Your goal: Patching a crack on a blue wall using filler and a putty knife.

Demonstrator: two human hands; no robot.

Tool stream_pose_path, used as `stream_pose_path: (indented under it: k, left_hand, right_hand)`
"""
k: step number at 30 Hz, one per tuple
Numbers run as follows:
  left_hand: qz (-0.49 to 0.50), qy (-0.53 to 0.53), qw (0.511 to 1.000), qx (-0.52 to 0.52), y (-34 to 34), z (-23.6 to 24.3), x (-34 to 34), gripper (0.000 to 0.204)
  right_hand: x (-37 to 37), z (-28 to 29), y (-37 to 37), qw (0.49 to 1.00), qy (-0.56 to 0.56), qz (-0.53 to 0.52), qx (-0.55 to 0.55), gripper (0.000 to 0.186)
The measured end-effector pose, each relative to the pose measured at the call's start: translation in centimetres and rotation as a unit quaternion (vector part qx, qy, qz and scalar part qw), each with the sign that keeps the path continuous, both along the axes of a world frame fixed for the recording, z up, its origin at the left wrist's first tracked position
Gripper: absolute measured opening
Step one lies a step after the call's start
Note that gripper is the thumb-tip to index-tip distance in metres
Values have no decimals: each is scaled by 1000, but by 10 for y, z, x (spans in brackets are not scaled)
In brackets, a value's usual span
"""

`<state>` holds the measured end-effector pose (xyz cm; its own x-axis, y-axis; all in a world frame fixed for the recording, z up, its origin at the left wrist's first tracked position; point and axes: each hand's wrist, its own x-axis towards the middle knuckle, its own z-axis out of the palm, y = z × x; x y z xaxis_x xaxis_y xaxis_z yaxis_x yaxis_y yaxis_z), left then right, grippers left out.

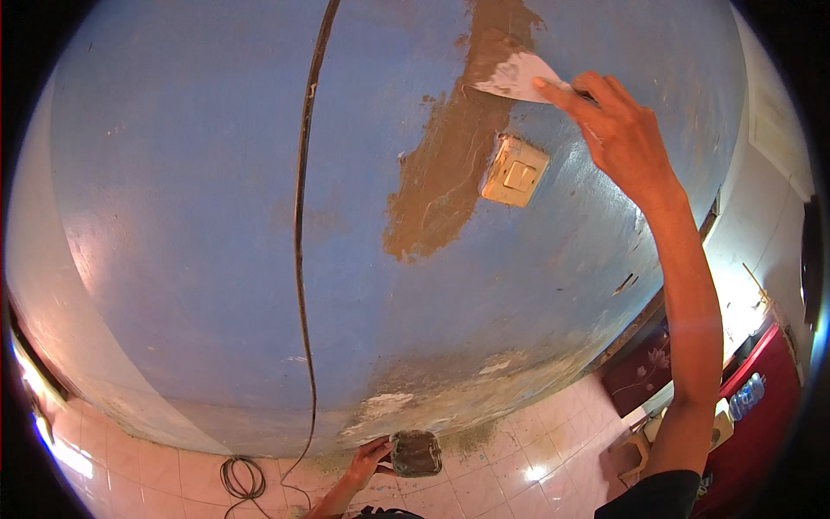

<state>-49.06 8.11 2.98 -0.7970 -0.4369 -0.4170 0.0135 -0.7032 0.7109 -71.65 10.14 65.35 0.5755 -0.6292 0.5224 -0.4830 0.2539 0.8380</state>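
Observation:
My right hand (pixel 618 130) is closed round the handle of a putty knife (pixel 517 78), index finger stretched along it. The wide blade, partly smeared with brown, lies against a strip of brown filler (pixel 445 177) on the blue wall (pixel 216 173). Just below the blade, right of the strip, is a cream light switch (pixel 519 173). Low down, my left hand (pixel 370 463) grips the left side of a small squarish container (pixel 416 454) with dark grey-brown stuff in it. Its fingers partly hide behind the container.
A black cable (pixel 301 199) hangs down the wall, ending in a coil (pixel 243 478) on the pink tiled floor (pixel 536 450). Peeling, stained plaster (pixel 389 402) runs along the wall's base. At right stand a red surface (pixel 769 415) and a clear plastic bottle (pixel 747 396).

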Motion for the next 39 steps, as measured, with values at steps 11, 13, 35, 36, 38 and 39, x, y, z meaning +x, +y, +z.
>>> stream_pose_path:
  k: [11, 13, 35, 36, 38, 39]
  left_hand:
    - [22, 2, 1000, 4, 0, 3, 15, 72]
    - [26, 43, 999, -7, 0, -8, 12, 71]
    - [22, -11, 999, -21, 3, 15, 15, 71]
    - [23, -7, 1000, -17, 3, 14, 14, 71]
    - [31, -6, 999, -11, 3, 6, 17, 72]
    - [32, 12, 999, -11, 4, 0, 18, 72]
  right_hand:
    - [9, -17, 25, 999, -18, 26, 16, 69]
    - [29, -17, 3, 999, -13, 28, 43, 69]
    - [-11, -25, -2, 999, -9, 14, 42, 71]
    - [-16, -23, 1, 999, -12, 20, 34, 70]
    - [-26, -20, 5, 999, -18, 33, 29, 69]
    - [-32, -18, 10, 999, -23, 27, 19, 68]
